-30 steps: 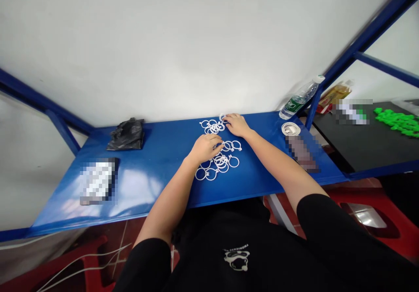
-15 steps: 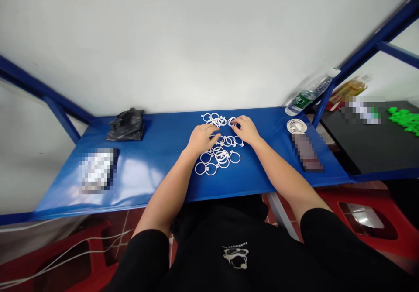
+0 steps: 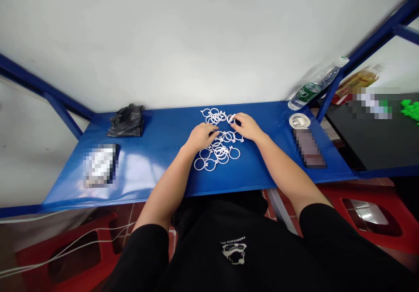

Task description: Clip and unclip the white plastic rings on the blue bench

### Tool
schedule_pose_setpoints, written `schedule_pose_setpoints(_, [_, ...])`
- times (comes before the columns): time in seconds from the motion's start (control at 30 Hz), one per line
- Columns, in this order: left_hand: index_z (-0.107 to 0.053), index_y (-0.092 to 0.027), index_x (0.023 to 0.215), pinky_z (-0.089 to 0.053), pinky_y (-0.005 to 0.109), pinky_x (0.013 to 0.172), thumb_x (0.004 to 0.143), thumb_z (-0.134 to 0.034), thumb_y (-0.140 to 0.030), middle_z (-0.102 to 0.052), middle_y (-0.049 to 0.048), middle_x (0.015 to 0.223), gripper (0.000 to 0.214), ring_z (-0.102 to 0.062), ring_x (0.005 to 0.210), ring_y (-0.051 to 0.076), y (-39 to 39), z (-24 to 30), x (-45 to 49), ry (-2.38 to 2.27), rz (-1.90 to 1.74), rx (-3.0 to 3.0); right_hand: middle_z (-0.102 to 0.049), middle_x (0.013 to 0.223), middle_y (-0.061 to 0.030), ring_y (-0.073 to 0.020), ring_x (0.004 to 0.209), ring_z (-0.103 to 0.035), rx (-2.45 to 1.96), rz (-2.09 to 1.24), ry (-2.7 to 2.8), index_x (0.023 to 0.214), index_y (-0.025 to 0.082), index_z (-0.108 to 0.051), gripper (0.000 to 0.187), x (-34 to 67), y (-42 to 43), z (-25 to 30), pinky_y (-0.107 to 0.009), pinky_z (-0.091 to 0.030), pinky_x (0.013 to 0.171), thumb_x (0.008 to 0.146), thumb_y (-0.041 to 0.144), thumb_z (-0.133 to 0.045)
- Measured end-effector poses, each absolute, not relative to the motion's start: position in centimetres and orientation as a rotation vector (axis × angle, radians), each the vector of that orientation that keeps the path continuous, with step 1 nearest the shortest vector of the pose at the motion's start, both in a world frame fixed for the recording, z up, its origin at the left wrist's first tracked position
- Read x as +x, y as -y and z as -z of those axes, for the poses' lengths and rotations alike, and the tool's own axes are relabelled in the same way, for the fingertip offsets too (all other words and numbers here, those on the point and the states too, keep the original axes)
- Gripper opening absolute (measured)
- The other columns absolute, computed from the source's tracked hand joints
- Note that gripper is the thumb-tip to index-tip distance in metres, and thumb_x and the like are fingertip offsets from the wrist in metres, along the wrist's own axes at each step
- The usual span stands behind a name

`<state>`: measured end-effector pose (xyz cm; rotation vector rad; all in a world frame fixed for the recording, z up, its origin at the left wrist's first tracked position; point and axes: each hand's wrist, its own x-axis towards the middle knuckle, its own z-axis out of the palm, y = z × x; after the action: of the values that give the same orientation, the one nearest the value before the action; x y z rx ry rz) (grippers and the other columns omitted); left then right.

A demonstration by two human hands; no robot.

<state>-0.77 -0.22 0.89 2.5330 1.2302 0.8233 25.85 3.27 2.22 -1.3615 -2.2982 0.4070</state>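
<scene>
**White rings lying between both hands**

The white plastic snap rings [image 3: 216, 153] lie on a blue metal shelf [image 3: 163, 128] in a loose band running front to back, below and ahead of the fingers. Each ring is round with a small clasp. The right hand's [image 3: 248, 126] curled fingertips [image 3: 235, 115] touch one ring [image 3: 231, 118] near the far end. The left hand [image 3: 200, 136] rests curled mid-band. Whether either hand has hold cannot be told.

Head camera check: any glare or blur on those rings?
In the head view, glare sits on the blue shelf left of the white plastic rings, which look fairly sharp; the wide lens bends the shelf's frame, and two pixelated patches hide whatever lies there.
</scene>
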Motion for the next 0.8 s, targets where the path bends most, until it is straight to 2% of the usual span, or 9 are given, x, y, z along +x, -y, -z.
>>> schedule_pose_setpoints(0.2, [-0.08,-0.022,0.109,-0.058,0.044,0.096,0.104,-0.059,-0.042,-0.081,0.008,0.105,0.029,-0.074,0.098,0.024,0.53,-1.26,-0.34,-1.132,-0.742,2.586,-0.07,0.141,-0.0139,-0.0334,0.131,-0.063,-1.346,-0.388,2.387,0.145,0.018,-0.066,0.05,26.09,-3.22,-2.35,-0.048,-0.048,0.115,0.096,0.026,-0.063])
schedule_pose_setpoints(0.33, [-0.08,-0.023,0.104,-0.058,0.042,0.091,0.105,-0.058,-0.045,-0.081,0.0055,0.099,0.031,-0.074,0.093,0.022,0.83,-1.59,-0.21,-1.116,-0.737,2.564,-0.072,0.137,-0.0129,-0.0318,0.125,-0.067,-1.32,-0.4,2.38,0.142,0.018,-0.068,0.048,26.17,-3.15,-2.46,-0.046,-0.052,0.109,0.094,0.026,-0.066])
schedule_pose_setpoints(0.5, [-0.08,-0.022,0.104,-0.058,0.042,0.09,0.105,-0.058,-0.044,-0.081,0.0065,0.101,0.031,-0.074,0.093,0.023,0.81,-1.63,-0.2,-1.152,-0.75,2.557,-0.077,0.125,-0.0091,-0.0289,0.111,-0.072,-1.299,-0.475,2.359,0.137,0.023,-0.071,0.047,26.16,-3.0,-2.78,-0.043,-0.056,0.099,0.091,0.033,-0.076])
schedule_pose_setpoints(0.63, [-0.08,-0.022,0.108,-0.058,0.042,0.09,0.105,-0.059,-0.044,-0.081,0.0072,0.103,0.03,-0.074,0.096,0.024,0.74,-1.57,-0.28,-1.169,-0.754,2.564,-0.076,0.119,-0.0091,-0.0296,0.11,-0.07,-1.276,-0.474,2.349,0.135,0.023,-0.071,0.049,26.22,-3.0,-2.87,-0.044,-0.055,0.1,0.088,0.036,-0.08])
schedule_pose_setpoints(0.8, [-0.08,-0.023,0.109,-0.058,0.043,0.092,0.105,-0.059,-0.044,-0.081,0.0078,0.103,0.03,-0.074,0.096,0.024,0.74,-1.47,-0.32,-1.171,-0.773,2.54,-0.072,0.114,-0.0095,-0.0318,0.111,-0.067,-1.306,-0.449,2.245,0.134,0.024,-0.072,0.055,26.15,-3.0,-3.08,-0.047,-0.053,0.102,0.087,0.048,-0.082])
